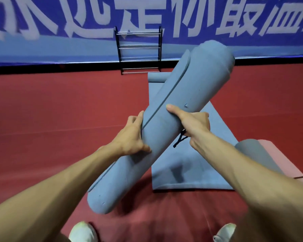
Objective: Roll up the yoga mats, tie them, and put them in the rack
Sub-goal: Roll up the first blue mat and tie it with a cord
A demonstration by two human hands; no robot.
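A rolled grey-blue yoga mat [166,123] is held up at a slant in front of me, its upper end at the right, its lower end near my feet. My left hand [131,137] grips its left side with the thumb below. My right hand [191,122] grips its right side, thumb lying along the roll, and a black strap [180,138] hangs from under that hand. The black rack [139,49] with metal rungs stands against the far wall.
A second grey-blue mat [191,165] lies flat on the red floor, its far end partly rolled. A pink mat [276,154] with a rolled grey end lies at the right. A blue banner covers the back wall. My white shoes [83,232] show at the bottom.
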